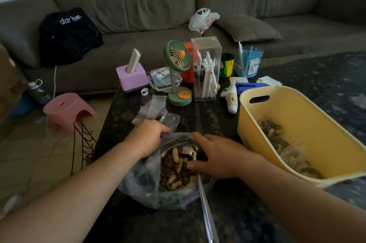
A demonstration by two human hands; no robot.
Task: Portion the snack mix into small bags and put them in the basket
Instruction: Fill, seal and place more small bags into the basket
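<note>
A large clear plastic bag point(142, 181) of snack mix point(174, 171), sunflower seeds and peanuts in shells, sits open at the near middle of the dark table. My left hand point(146, 135) grips the bag's far left rim. My right hand point(215, 155) holds the right rim, thumb inside the opening beside the handle of a metal spoon point(206, 209), whose bowl lies on the mix. Empty small zip bags point(156, 106) lie just beyond the big bag. The yellow basket point(257, 92) at the right holds filled small bags point(271, 129).
Behind the bags stand a green desk fan point(178, 76), a clear pen box point(206, 68), a purple holder point(131, 79), a blue cup point(248, 62) and other small items. A grey sofa point(138, 5) runs along the back. A pink stool point(67, 110) stands on the floor at left.
</note>
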